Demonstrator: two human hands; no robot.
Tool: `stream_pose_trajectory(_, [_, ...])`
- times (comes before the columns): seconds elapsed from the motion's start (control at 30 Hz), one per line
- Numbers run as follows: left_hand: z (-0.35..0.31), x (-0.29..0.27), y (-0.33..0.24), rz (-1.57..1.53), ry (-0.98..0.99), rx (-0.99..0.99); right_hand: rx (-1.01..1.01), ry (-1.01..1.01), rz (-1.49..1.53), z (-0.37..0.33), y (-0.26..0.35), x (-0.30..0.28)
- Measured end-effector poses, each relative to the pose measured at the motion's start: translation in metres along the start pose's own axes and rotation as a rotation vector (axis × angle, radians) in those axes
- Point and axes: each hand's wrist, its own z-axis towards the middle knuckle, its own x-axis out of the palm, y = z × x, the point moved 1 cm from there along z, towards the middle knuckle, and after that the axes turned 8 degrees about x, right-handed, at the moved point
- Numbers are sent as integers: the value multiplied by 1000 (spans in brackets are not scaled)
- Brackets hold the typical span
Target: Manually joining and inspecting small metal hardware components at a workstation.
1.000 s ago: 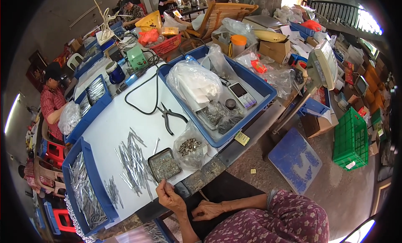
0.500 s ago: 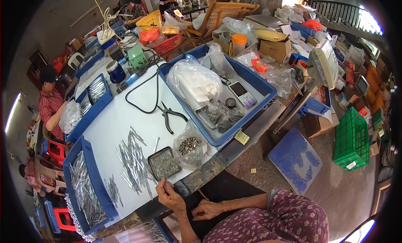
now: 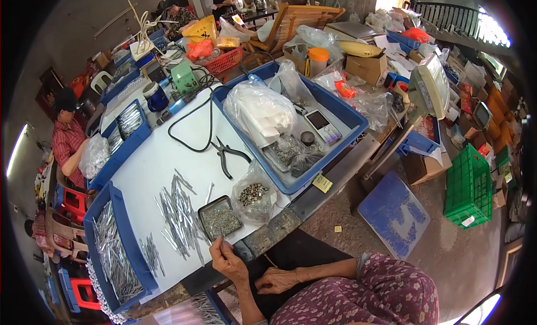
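Observation:
My left hand (image 3: 228, 263) is raised at the near table edge, thumb and fingers pinched together just below a small dark square tray (image 3: 199, 216) of tiny metal parts. Whatever the pinch holds, if anything, is too small to make out. Low over my lap, my right hand (image 3: 277, 281) has its fingers curled in, and their inside is hidden. Beside the tray lies a clear plastic bag (image 3: 262, 182) with small brassy metal pieces. Slim silvery metal strips (image 3: 178, 216) are spread on the white tabletop, with a smaller bundle (image 3: 151, 253) to their left.
A blue bin (image 3: 146, 269) of similar strips stands at the left. Black-handled pliers (image 3: 226, 154) lie farther back. A large blue tray (image 3: 288, 188) holds bags and a phone (image 3: 323, 126). A blue platform (image 3: 394, 213) and green crate (image 3: 469, 188) are at the right. A co-worker (image 3: 70, 137) sits far left.

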Motion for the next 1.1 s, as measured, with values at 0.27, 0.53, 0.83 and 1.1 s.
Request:
stream_pose_trajectory(0.27, [-1,-1,2,51,4,31,-7,-42,-55,5,11,2])
stream_pose_trajectory(0.53, [-1,-1,1,63,8,31,-62,-171,-275,25,-8,23])
stream_pose_trajectory(0.83, [0,-2,0,73,7,41,-192,-537,-472,34,-36,33])
stream_pose_trajectory(1.1, [0,-1,-1,55,4,36,14,-346,-284,33,-30,20])
